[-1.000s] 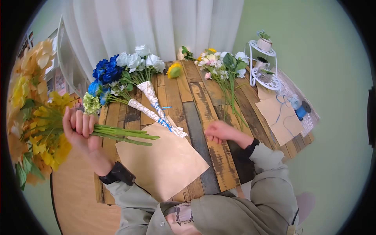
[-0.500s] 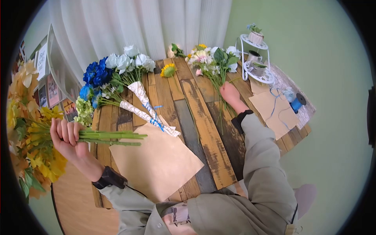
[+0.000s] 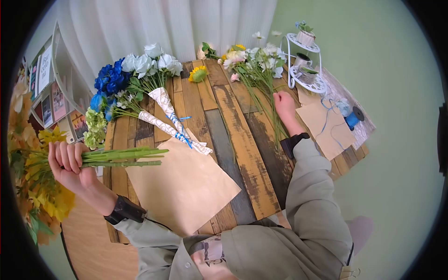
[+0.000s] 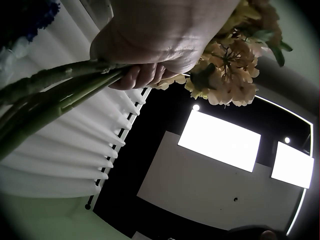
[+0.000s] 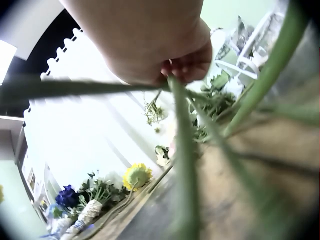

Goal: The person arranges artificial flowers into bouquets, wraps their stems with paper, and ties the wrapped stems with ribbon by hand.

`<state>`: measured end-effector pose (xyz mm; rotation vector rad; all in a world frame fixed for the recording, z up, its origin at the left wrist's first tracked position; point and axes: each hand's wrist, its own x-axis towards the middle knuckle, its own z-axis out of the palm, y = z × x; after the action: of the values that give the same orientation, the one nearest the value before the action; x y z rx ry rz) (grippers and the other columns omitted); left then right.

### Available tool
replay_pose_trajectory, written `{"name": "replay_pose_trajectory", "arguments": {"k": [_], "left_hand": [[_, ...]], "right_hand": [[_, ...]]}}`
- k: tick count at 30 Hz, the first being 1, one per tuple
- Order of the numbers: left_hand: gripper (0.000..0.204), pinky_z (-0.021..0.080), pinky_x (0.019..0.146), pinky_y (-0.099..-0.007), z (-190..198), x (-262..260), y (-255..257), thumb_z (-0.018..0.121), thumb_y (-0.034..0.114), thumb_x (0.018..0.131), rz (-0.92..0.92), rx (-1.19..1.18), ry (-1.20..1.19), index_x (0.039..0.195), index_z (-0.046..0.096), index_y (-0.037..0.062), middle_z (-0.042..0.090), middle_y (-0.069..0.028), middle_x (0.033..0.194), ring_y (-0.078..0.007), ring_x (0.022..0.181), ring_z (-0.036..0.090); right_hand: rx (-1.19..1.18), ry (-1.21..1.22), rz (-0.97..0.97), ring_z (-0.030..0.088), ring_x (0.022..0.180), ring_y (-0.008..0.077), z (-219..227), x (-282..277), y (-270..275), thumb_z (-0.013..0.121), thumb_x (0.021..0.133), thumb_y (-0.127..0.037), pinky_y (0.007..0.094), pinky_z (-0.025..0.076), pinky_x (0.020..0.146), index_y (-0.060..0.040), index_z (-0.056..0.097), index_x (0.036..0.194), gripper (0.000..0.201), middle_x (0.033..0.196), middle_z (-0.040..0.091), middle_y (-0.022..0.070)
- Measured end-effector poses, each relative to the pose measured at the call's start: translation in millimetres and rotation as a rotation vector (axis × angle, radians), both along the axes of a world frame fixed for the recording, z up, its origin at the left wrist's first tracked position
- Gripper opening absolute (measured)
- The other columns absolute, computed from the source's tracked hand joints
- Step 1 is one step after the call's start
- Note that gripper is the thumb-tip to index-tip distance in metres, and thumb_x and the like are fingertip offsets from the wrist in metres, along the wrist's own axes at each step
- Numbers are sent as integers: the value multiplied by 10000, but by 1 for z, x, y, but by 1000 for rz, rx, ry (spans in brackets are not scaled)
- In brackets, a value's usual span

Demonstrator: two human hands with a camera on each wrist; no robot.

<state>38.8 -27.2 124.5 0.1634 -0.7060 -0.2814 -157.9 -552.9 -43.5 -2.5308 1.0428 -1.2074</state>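
My left hand (image 3: 72,165) holds a bunch of yellow and peach artificial flowers (image 3: 49,198) at the table's left side, fingers curled round the green stems (image 3: 123,157). The blossoms hang to the left and the cut ends point right. In the left wrist view peach petals (image 4: 227,75) show beyond the hand. At the back right of the table, my right hand (image 3: 285,108) pinches flower stems (image 5: 185,165) from a loose pile of white and pale pink flowers (image 3: 266,60). Some white blooms (image 3: 258,35) stand up above the pile. Its fingertips are partly hidden in the right wrist view.
Two bouquets in white patterned paper cones (image 3: 161,100) with blue ribbon lie at the back left. A kraft paper sheet (image 3: 182,186) lies in front. A sunflower (image 3: 198,73) rests behind. At right are a white tiered stand (image 3: 310,86), a blue ribbon spool (image 3: 355,116) and smaller kraft paper (image 3: 326,133).
My right hand has reached from mid-table to the back right pile and taken hold of stems there, and some white blooms have risen. The left hand with its bunch has shifted a little left.
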Motion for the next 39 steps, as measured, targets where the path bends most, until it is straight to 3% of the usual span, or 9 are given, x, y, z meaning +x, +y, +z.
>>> {"name": "replay_pose_trajectory", "arguments": {"k": [5,11,13,18,25,28,34,38,39], "left_hand": [[408,229,389,-212,-1,-1,0,412,92,944,11,-16,-11,562,286,156,237,48,451,-58,329,211],[414,229,393,-210,-1,-1,-1,414,93,944,-22,1,-23,558,279,156,238,49,454,-57,333,217],[415,228,394,-210,0,-3,-3,416,98,947,-42,8,-27,558,282,155,237,52,455,-57,333,215],[418,232,395,-210,3,-7,-4,433,81,935,-61,14,-25,548,293,154,240,49,449,-57,339,234],[420,233,399,-217,3,-3,0,426,85,934,-61,14,-20,545,286,158,237,48,445,-61,332,216],[422,233,399,-219,1,2,6,428,77,928,-51,13,-20,539,284,158,239,46,442,-65,334,220],[421,232,405,-220,-3,2,4,428,63,924,-37,14,-30,538,287,152,252,40,448,-69,340,219],[287,199,387,-213,-4,-2,-14,456,105,934,-4,14,-14,649,424,89,232,55,458,-50,356,200],[232,187,383,-210,-5,-4,-20,462,122,939,21,54,25,730,518,40,223,63,464,-42,364,192]], "right_hand": [[-112,-244,141,531,636,301,37,-38,6,530,903,-219,388,416,577,-5,544,788,243,703,546,141],[423,-401,325,449,521,177,27,-26,35,521,929,-230,312,372,511,4,529,794,270,579,472,102],[467,-334,355,450,536,181,32,-21,64,531,923,-228,306,379,527,-3,539,799,257,607,496,113],[-261,190,188,580,490,342,18,-14,97,526,898,-216,421,431,425,-52,476,782,207,526,546,136],[-53,537,311,584,642,393,-17,-2,102,511,876,-217,490,456,560,-13,516,810,215,654,583,197],[174,518,318,582,746,410,-23,3,92,501,865,-217,501,460,654,5,560,819,234,748,597,228],[154,521,435,583,770,426,-22,10,79,524,858,-209,485,471,693,4,582,825,222,840,618,225],[241,-25,475,562,560,289,48,20,113,504,917,-254,372,456,518,-20,542,864,243,697,584,132],[653,-243,686,476,492,193,75,18,134,479,942,-272,298,386,454,-43,512,901,235,647,512,66]]}}
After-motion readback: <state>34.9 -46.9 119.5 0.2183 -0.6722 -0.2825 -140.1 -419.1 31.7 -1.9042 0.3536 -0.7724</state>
